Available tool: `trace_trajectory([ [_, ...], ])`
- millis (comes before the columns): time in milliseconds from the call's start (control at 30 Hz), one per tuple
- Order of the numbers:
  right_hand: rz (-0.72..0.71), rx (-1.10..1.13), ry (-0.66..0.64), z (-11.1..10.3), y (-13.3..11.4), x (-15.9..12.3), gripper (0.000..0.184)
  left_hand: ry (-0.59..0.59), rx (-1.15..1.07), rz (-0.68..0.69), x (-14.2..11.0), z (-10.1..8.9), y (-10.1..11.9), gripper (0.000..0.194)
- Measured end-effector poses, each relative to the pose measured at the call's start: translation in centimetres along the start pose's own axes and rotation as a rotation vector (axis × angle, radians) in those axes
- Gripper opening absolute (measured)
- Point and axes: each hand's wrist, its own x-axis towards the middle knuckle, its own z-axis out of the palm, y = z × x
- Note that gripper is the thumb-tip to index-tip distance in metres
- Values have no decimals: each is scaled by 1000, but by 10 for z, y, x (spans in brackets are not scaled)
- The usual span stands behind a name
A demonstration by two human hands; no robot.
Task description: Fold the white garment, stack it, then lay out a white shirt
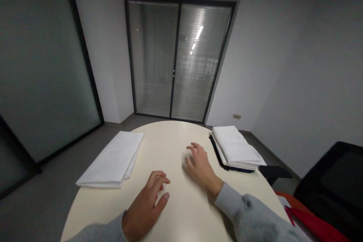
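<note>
White cloths [113,160]; cream tabletop [167,143]; plain grey sleeves [249,213].

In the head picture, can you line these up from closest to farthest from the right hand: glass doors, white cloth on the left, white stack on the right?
1. White stack: just to the right of the right hand.
2. White cloth: across on the table's left side.
3. Glass doors: farthest, beyond the table.
</note>
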Motion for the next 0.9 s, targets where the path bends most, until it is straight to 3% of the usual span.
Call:
trace_trajectory([
  [67, -62, 73, -106, 26, -29, -16, 42, 114, 94, 34, 4, -8, -4, 23],
  [167, -118, 99, -227, 36, -48, -26, 36, 322, 328, 38, 10, -29, -19, 22],
  [267, -134, 105, -252, 29, -48, -27, 30, 497, 660, -120, 13, -55, -40, 32],
  [333, -151, 112, -254, 25, -44, -27, 30, 537, 852, -269, 13, -69, -53, 45],
  [433, -168, 108, -256, 24, -41, -29, 31, 452, 975, -418, 10, -82, -66, 54],
  [600, -176, 82, -263, 26, -41, -32, 31, 268, 1045, -447, 9, -84, -65, 49],
  [767, -188, 63, -276, 24, -40, -33, 33, 232, 1094, -444, 10, -81, -60, 47],
  [900, -187, 56, -276, 24, -39, -34, 34, 216, 1037, -413, 9, -94, -64, 51],
])
